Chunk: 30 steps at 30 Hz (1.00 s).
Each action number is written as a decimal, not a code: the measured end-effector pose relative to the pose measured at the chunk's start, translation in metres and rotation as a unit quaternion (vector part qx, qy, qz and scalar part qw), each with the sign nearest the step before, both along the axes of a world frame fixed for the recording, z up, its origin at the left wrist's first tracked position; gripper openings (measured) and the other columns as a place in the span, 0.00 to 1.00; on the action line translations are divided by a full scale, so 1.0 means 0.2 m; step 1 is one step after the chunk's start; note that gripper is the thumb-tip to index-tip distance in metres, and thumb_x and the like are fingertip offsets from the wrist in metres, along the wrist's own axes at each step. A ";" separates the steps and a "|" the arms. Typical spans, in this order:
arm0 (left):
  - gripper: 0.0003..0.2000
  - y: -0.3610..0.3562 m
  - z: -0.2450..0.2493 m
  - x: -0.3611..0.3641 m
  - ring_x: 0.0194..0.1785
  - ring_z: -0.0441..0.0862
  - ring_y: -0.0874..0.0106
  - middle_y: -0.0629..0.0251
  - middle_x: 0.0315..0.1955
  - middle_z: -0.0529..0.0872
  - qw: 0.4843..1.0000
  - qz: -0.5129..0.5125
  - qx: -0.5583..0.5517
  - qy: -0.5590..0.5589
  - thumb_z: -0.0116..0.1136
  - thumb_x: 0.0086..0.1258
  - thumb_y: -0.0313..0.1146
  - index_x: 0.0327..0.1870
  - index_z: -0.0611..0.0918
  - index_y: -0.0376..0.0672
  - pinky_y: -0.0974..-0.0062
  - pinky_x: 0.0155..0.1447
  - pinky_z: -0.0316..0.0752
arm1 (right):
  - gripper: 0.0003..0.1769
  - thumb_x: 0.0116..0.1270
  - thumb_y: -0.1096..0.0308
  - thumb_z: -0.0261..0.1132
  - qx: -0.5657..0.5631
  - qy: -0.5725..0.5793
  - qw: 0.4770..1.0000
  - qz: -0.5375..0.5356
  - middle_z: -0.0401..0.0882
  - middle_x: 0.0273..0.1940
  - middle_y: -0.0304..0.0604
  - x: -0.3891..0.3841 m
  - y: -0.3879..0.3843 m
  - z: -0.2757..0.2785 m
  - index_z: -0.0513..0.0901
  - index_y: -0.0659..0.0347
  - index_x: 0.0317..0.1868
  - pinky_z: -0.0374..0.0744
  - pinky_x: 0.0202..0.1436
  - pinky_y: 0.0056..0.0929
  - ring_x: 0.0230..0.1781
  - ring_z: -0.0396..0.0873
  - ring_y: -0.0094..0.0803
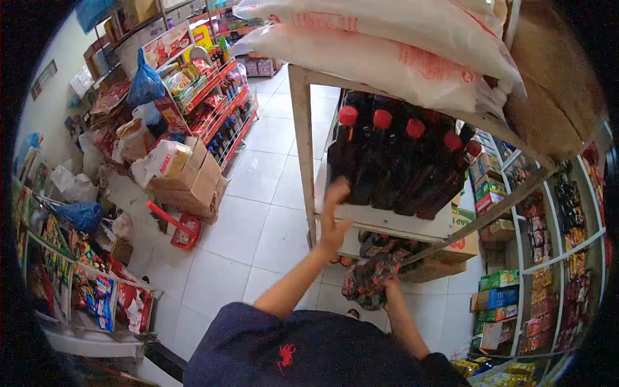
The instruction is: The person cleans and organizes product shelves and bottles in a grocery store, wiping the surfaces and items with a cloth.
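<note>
My left hand (335, 219) is raised at the front left of a metal rack, its fingers stretched and apart. The fingertips overlap the lower part of the nearest dark bottle (342, 151) in this view. More dark bottles with red caps (414, 129) stand in a row on the white shelf (387, 218). Lower down, my right hand (391, 288) grips the right side of a plastic-wrapped bundle of dark packs with red markings (367, 280). That bundle is in front of the lower shelf, where similar dark packs (380, 245) lie.
Large white sacks (387, 48) lie on top of the rack. Cardboard boxes (438, 261) sit behind its right side. A red snack display (213, 109), an open carton (187, 180) and a red dustpan (186, 235) stand on the left. Stocked shelves (548, 258) line the right.
</note>
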<state>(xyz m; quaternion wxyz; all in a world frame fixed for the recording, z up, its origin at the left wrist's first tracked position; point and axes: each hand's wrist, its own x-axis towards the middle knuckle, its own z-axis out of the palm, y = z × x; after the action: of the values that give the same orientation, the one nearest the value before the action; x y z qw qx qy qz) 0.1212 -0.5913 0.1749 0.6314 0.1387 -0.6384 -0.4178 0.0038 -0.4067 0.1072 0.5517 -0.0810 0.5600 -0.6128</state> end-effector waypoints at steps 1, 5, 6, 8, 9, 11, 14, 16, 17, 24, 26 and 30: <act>0.29 0.12 -0.05 0.04 0.64 0.56 0.60 0.53 0.60 0.61 0.993 -0.074 0.021 -0.087 0.54 0.59 0.43 0.60 0.63 0.40 0.66 0.66 0.47 | 0.24 0.53 0.73 0.53 -0.035 -0.009 0.999 0.003 0.71 0.44 0.45 0.00 -0.02 -0.02 0.64 0.62 0.53 0.74 0.46 0.36 0.44 0.73 0.38; 0.30 0.50 -0.27 0.12 0.64 0.56 0.61 0.55 0.58 0.64 0.941 -0.207 0.054 -0.262 0.57 0.55 0.40 0.59 0.64 0.42 0.67 0.66 0.48 | 0.21 0.56 0.67 0.56 -0.047 -0.077 0.995 0.049 0.73 0.46 0.44 0.05 -0.08 0.04 0.68 0.62 0.52 0.74 0.48 0.38 0.45 0.73 0.38; 0.29 0.55 -0.40 0.13 0.61 0.60 0.63 0.55 0.55 0.67 0.950 -0.129 0.075 -0.275 0.57 0.55 0.37 0.59 0.64 0.41 0.67 0.64 0.53 | 0.21 0.56 0.67 0.56 -0.048 -0.077 0.995 0.049 0.73 0.46 0.44 0.09 -0.10 0.08 0.68 0.62 0.52 0.74 0.48 0.38 0.45 0.73 0.38; 0.28 0.57 -0.52 0.19 0.59 0.64 0.65 0.55 0.52 0.70 0.952 -0.051 0.095 -0.288 0.58 0.55 0.35 0.58 0.65 0.41 0.68 0.62 0.57 | 0.20 0.58 0.62 0.57 -0.044 -0.147 0.983 0.099 0.74 0.42 0.43 0.16 -0.12 0.15 0.70 0.61 0.50 0.74 0.46 0.35 0.43 0.74 0.35; 0.26 0.55 -0.54 0.24 0.54 0.68 0.67 0.56 0.49 0.72 0.946 -0.091 0.212 -0.228 0.57 0.55 0.32 0.57 0.66 0.41 0.70 0.57 0.62 | 0.21 0.58 0.61 0.59 -0.026 -0.080 0.981 0.176 0.76 0.40 0.41 0.15 -0.13 0.15 0.71 0.61 0.50 0.74 0.44 0.30 0.42 0.74 0.30; 0.23 0.52 -0.48 0.30 0.41 0.76 0.75 0.61 0.38 0.79 0.938 -0.092 0.301 -0.142 0.56 0.55 0.24 0.54 0.68 0.39 0.78 0.44 0.71 | 0.20 0.58 0.62 0.60 -0.056 0.143 0.948 0.279 0.76 0.41 0.41 0.10 -0.20 0.27 0.72 0.61 0.49 0.73 0.44 0.29 0.42 0.74 0.29; 0.21 0.46 -0.49 0.40 0.37 0.75 0.76 0.63 0.34 0.79 0.927 -0.056 0.343 -0.141 0.55 0.56 0.25 0.52 0.69 0.37 0.78 0.41 0.70 | 0.19 0.56 0.66 0.61 -0.103 0.394 0.872 0.270 0.75 0.44 0.42 -0.04 -0.37 0.51 0.73 0.63 0.47 0.69 0.52 0.29 0.45 0.73 0.31; 0.19 0.45 -0.46 0.44 0.34 0.74 0.77 0.64 0.31 0.79 0.924 -0.049 0.368 -0.090 0.56 0.55 0.25 0.49 0.70 0.36 0.78 0.39 0.70 | 0.18 0.55 0.69 0.60 -0.220 0.538 0.804 0.127 0.75 0.43 0.42 -0.12 -0.50 0.69 0.74 0.61 0.47 0.71 0.47 0.27 0.41 0.73 0.30; 0.17 0.46 -0.44 0.47 0.32 0.73 0.77 0.65 0.28 0.79 0.916 -0.044 0.396 -0.038 0.56 0.54 0.26 0.46 0.72 0.35 0.78 0.37 0.70 | 0.18 0.54 0.71 0.60 -0.232 0.483 0.839 0.091 0.75 0.43 0.42 -0.13 -0.55 0.80 0.74 0.61 0.48 0.71 0.46 0.26 0.40 0.73 0.28; 0.10 0.44 -0.48 0.84 0.28 0.73 0.75 0.65 0.24 0.76 0.882 0.118 0.451 -0.073 0.55 0.50 0.30 0.32 0.74 0.34 0.79 0.35 0.69 | 0.21 0.54 0.67 0.61 -0.305 0.727 0.613 -0.051 0.74 0.45 0.48 -0.21 -0.93 1.21 0.72 0.63 0.50 0.69 0.51 0.32 0.43 0.73 0.41; 0.11 0.45 -0.53 0.97 0.29 0.76 0.71 0.61 0.26 0.77 0.853 0.069 0.515 0.047 0.51 0.51 0.28 0.35 0.72 0.34 0.76 0.35 0.72 | 0.22 0.54 0.65 0.61 -0.284 0.783 0.549 -0.069 0.73 0.46 0.50 -0.22 -1.03 1.24 0.72 0.64 0.50 0.68 0.54 0.34 0.46 0.73 0.46; 0.18 0.47 -0.46 1.11 0.33 0.80 0.60 0.52 0.33 0.77 0.869 0.010 0.475 0.141 0.41 0.49 0.26 0.43 0.68 0.32 0.65 0.37 0.77 | 0.24 0.55 0.61 0.60 -0.260 0.805 0.523 -0.105 0.73 0.47 0.54 -0.21 -1.16 1.21 0.71 0.64 0.50 0.66 0.56 0.36 0.51 0.71 0.47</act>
<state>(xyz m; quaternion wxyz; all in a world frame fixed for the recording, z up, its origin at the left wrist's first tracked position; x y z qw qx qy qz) 0.3423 -0.4976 0.0820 0.5768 0.3681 -0.2659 -0.6791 -0.0376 -0.6388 0.3495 -0.2471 -0.6205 0.5857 -0.4591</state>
